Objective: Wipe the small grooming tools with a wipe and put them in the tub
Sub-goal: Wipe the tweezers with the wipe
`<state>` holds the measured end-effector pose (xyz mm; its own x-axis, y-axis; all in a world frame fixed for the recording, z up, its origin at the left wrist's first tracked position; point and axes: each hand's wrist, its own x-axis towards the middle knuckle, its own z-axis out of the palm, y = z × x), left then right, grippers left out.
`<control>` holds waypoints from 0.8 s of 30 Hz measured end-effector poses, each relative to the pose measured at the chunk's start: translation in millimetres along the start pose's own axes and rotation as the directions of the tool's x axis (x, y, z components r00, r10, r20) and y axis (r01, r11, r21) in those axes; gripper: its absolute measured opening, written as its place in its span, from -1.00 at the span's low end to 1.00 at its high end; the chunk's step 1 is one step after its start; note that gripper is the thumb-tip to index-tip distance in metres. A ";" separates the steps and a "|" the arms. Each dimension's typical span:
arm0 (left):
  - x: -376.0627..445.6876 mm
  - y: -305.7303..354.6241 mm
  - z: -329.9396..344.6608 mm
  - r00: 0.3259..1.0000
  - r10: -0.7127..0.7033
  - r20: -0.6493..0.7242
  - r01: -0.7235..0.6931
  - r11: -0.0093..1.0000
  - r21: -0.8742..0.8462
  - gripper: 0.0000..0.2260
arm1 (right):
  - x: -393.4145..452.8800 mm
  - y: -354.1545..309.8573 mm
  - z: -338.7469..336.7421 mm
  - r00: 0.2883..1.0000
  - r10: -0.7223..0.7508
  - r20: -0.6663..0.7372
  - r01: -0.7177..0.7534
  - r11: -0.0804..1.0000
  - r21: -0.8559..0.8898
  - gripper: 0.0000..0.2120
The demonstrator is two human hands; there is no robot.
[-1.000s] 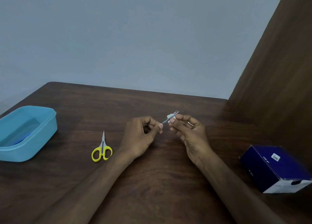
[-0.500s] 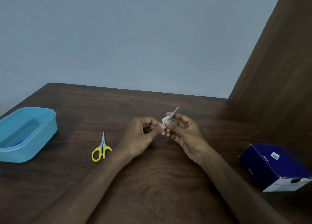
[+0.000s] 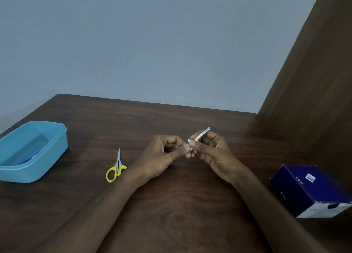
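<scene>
The person holds a slim metal tool, tweezers by the look of it [image 3: 201,135], up off the surface [image 3: 171,205] between both hands, near the middle of the table. Its long axis slants from lower left to upper right, the free tip poking up and away past the right hand [image 3: 213,153]. The right hand's thumb and fingers are pressed together around a small scrap of white wipe [image 3: 189,141] at the tool's lower stretch. The left hand [image 3: 162,155] is curled, its thumb and forefinger pinched at the tool's near end, touching the right hand's fingertips.

The tub [image 3: 38,169] sits well off to the left, at the edge of the surface, with something blue lying inside. So the way to it runs leftwards, and the left hand is the nearer one; I judge it the natural one to carry the tool over once the wiping is done.

Small yellow-handled scissors [image 3: 116,169] lie flat between the left wrist and the tub, blades pointing away, seemingly yet to be wiped. A dark blue box [image 3: 308,188] stands far right.
</scene>
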<state>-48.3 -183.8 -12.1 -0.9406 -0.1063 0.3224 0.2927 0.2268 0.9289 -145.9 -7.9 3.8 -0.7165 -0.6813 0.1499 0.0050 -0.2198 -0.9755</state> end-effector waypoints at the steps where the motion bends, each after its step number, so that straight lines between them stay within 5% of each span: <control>1: 0.1 -0.6 0.1 1.000 0.003 -0.001 -0.003 1.000 -0.008 -0.83 | 0.2 0.8 -2.2 1.000 -0.008 0.009 0.008 1.000 -0.022 -0.81; 8: 0.7 -1.2 0.4 1.000 0.003 -0.027 -0.004 0.999 -0.044 -0.82 | -0.2 2.7 -10.7 0.995 -0.034 0.094 0.043 0.995 -0.094 -0.83; 12: 0.8 0.5 0.8 0.999 0.000 -0.042 -0.001 1.000 -0.028 -0.79 | 2.0 3.8 -13.8 0.997 -0.014 0.078 0.023 0.993 -0.117 -0.67; 24: 0.1 0.3 -1.5 0.995 -0.045 -0.089 0.041 0.998 -0.048 -0.81 | 3.4 1.1 -9.8 0.997 -0.050 -0.056 0.047 0.997 -0.058 -0.88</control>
<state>-48.0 -185.1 -11.5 -0.9337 -0.2022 0.2954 0.2623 0.1752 0.9490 -155.2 -3.6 1.6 -0.7537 -0.6294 0.1892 -0.0692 -0.2103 -0.9752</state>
